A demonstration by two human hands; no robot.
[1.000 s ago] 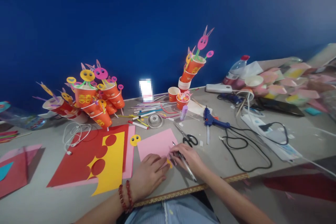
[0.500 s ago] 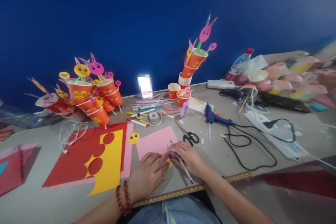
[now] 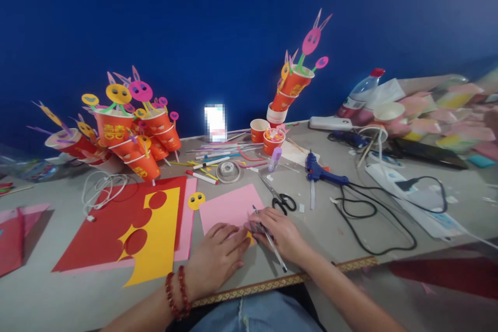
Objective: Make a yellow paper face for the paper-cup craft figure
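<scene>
My left hand (image 3: pixel 218 257) lies flat, fingers stretched, pressing on the near edge of a pink paper sheet (image 3: pixel 229 207) and a small yellow piece (image 3: pixel 250 239) under the fingertips. My right hand (image 3: pixel 282 233) grips a thin pen (image 3: pixel 268 237), its tip at the pink sheet beside the left fingertips. A bead bracelet sits on my left wrist.
Black scissors (image 3: pixel 282 199), a blue glue gun (image 3: pixel 322 175) with black cable, a tape roll (image 3: pixel 227 170), markers, and a yellow face cutout (image 3: pixel 196 200) lie behind. Red and yellow sheets (image 3: pixel 151 228) are left. Orange decorated cups (image 3: pixel 128 137) stand at back, with clutter right.
Both hands stay on the pink sheet with the pen. The view has shifted slightly, so everything sits a little lower left than before.
</scene>
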